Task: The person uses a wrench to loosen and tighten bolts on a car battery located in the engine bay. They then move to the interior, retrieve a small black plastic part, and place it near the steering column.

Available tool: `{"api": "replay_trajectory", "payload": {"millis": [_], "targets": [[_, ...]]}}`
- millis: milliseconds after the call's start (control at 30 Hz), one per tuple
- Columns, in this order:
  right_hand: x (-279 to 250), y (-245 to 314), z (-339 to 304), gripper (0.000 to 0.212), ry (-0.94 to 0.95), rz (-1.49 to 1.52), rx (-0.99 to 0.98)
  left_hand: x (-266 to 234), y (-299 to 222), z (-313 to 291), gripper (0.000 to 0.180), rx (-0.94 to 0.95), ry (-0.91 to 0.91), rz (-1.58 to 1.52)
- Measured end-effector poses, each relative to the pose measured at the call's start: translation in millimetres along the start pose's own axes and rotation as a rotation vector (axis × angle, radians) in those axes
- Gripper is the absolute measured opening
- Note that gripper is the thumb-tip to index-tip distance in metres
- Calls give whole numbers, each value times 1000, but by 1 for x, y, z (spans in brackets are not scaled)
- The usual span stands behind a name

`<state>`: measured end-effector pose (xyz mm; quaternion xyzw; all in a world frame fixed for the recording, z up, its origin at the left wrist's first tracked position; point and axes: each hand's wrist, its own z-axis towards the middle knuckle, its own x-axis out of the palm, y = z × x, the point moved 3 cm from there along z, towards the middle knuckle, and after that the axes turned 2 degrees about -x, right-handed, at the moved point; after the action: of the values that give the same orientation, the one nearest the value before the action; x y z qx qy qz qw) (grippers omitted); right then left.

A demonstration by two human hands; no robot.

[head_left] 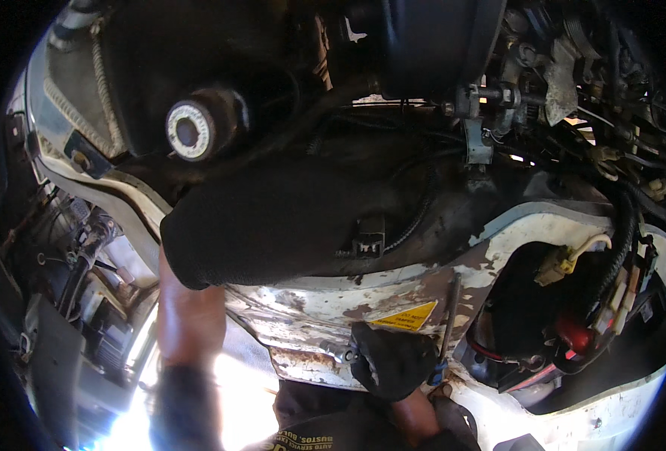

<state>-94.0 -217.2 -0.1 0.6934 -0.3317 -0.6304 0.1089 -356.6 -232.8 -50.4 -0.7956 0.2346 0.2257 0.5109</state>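
My left hand (231, 222), in a black knitted glove, reaches from the lower left over the white body edge into the dark engine bay. Its fingers are lost against the black parts, so what they touch is hidden. Lower down, my right hand (394, 362) wears a dark glove and is closed beside the worn white panel (310, 301). A shiny metal tool with a rounded head (340, 351) sticks out to the left of that fist. Just above the right hand is a yellow triangular label (406, 316) on the panel.
A round cap with a pale ring (190, 131) sits at the upper left. A thin rod (451, 316) stands right of the label. Wires and connectors (562, 264) hang by the right-hand opening, near a red part (575, 333). Metal linkages (498, 98) crowd the upper right.
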Motion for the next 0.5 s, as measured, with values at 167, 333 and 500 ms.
{"api": "replay_trajectory", "payload": {"millis": [167,333,500], "targets": [[-6,2,-4,38,-2,22,-68,-11,-14,-4,38,-80,-25,22],[1,-1,-9,37,23,-70,-76,8,-9,20,40,-93,0,-57],[-4,-1,-4,36,40,-25,-68,11,-11,30,40,11,13,150]]}}
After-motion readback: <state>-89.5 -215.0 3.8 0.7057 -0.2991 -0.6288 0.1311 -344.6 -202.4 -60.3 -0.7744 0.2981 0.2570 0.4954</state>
